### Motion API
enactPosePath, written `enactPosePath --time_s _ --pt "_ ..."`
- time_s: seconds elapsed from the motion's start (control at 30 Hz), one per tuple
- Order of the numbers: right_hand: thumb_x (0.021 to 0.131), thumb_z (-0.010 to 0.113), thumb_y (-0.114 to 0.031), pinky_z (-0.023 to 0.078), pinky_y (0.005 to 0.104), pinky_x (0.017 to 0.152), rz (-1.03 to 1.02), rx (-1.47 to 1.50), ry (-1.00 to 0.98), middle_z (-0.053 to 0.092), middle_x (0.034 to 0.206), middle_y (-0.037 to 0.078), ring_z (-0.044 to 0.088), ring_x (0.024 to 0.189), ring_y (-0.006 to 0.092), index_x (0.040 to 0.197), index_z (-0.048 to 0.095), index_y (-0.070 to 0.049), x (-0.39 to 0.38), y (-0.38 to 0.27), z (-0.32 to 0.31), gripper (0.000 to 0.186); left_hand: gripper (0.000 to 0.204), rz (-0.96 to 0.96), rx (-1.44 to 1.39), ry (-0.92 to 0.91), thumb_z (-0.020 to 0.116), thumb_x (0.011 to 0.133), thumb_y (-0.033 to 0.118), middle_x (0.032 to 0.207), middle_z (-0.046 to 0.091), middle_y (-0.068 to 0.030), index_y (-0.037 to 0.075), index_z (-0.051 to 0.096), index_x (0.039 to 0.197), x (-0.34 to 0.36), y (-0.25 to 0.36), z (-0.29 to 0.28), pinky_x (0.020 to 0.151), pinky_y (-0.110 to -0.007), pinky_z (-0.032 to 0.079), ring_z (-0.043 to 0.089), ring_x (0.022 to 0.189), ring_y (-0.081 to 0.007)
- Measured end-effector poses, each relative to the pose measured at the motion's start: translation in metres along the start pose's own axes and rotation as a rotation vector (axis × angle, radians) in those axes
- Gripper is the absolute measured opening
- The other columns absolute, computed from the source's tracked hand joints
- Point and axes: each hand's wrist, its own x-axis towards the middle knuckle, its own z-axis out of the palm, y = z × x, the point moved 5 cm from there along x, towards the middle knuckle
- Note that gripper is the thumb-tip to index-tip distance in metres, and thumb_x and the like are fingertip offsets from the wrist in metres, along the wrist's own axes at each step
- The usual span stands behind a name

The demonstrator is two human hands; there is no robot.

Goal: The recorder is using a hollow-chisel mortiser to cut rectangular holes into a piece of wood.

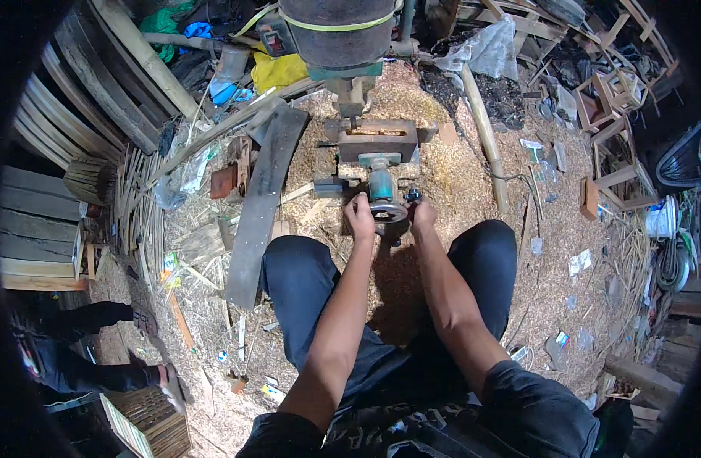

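Observation:
In front of me stands a machine with a large dark drum-shaped motor housing (339, 38). Below it a narrow tool (353, 122) points down at a light wooden piece (373, 132), which sits in a metal vise (377, 150). A round metal handwheel (389, 211) is on the near side of the vise's green cylindrical body (380, 183). My left hand (360, 217) is closed at the left rim of this handwheel. On its right, my right hand (422, 214) is closed around a black knob (414, 195). My fingertips are partly hidden.
Wood shavings cover the floor. A long dark plank (266, 202) lies left of my knee, and a pole (484, 137) lies to the right. Boards (37, 214) are stacked far left; wooden frames (618, 137) stand far right. Another person's legs (91, 343) show at lower left.

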Motion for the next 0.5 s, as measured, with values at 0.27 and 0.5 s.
enactPosePath --time_s 0.27,0.5 --pt "0.094 0.050 -0.046 0.049 0.0383 0.067 -0.233 -0.337 0.048 0.066 0.082 0.017 0.064 0.073 0.0271 0.095 0.063 0.011 -0.007 -0.012 0.002 0.058 0.037 0.001 -0.017 0.034 0.052 0.090 0.022 0.060 0.038 0.0045 0.006 0.042 0.059 -0.004 0.004 0.000 0.053 -0.030 0.028 0.035 0.059 -0.0087" --pt "0.093 0.043 -0.058 0.051 0.0416 0.068 0.335 0.360 -0.058 0.065 0.082 0.017 0.063 0.081 0.0331 0.094 0.061 0.003 -0.023 -0.007 0.018 0.064 0.036 -0.071 0.039 -0.025 0.052 0.090 0.022 0.061 0.039 0.0042 0.006 0.043 0.059 -0.003 0.005 -0.002 0.054 -0.031 0.030 0.036 0.059 -0.0091"
